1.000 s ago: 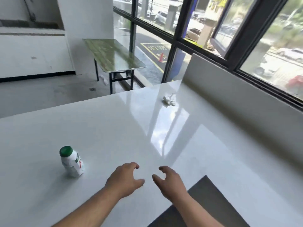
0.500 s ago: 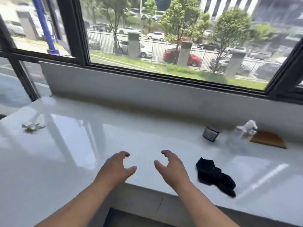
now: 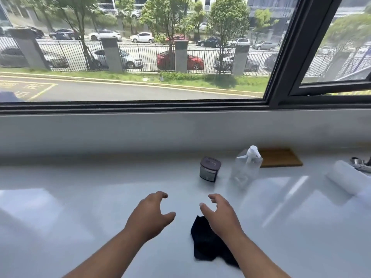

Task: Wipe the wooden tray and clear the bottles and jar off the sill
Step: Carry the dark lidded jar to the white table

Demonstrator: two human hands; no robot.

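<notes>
1. Left hand [image 3: 149,214] is hovering over the glossy white sill [image 3: 80,207], fingers [image 3: 160,195] loosely curled and spread, gripping nothing.
2. Right hand [image 3: 219,214] is hovering beside it, fingers [image 3: 213,197] likewise curled and released, wrist passing over a crumpled black cloth [image 3: 206,243] (soft, matte) lying on the sill.
3. Small squarish jar [image 3: 209,169] with a dark flat lid is standing upright beyond the hands, near the back wall.
4. Clear plastic pump bottle [image 3: 246,167] with a white pump head is standing just right of the jar, see-through body.
5. Flat rectangular wooden tray [image 3: 281,158] is lying behind the bottle against the wall, brown grain finish.
6. White cylindrical roll [image 3: 343,179] (paper, probably) is lying on its side at far right, next to a shiny metal piece [image 3: 359,164] cut off by the edge.
</notes>
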